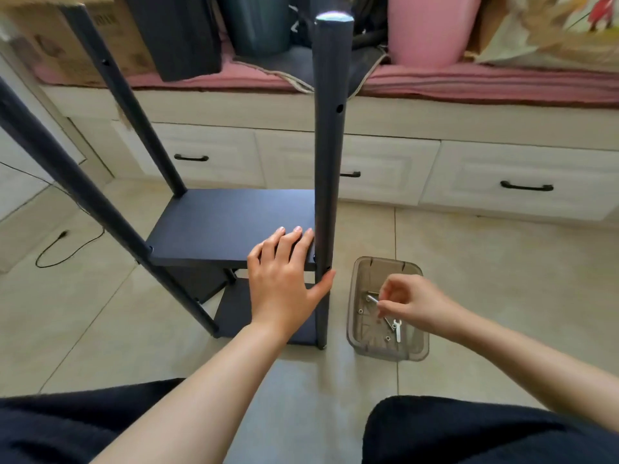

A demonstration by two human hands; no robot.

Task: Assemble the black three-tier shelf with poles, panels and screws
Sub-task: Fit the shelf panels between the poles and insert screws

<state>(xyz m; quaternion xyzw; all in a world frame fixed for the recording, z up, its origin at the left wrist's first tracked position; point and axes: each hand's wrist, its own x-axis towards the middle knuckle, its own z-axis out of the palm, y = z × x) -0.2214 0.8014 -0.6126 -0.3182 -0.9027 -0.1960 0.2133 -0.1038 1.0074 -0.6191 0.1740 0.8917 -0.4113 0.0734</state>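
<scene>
Left hand (284, 272), grip spread, presses flat black shelf panel (231, 222); at 3 o'clock, right hand (412, 304) pinches silver metal screw (372, 299) over clear plastic tray (355, 316).

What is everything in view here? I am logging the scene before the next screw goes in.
Poles: three visible, black, upright or leaning, at the panels' corners.
Panels: two fitted, black; middle one under the left hand, bottom one near the floor.
Box: one, clear grey plastic, on the floor right of the shelf.
Screws and small hardware: several, silver, inside the box; exact count unclear.
Drawers: cream with black handles, along the back.
Cable: one, black, on the floor at left.
Pink bin: one, on the bench.
Left hand: flat on the middle panel, thumb against the near pole.
Right hand: over the box, pinching a silver piece.
</scene>
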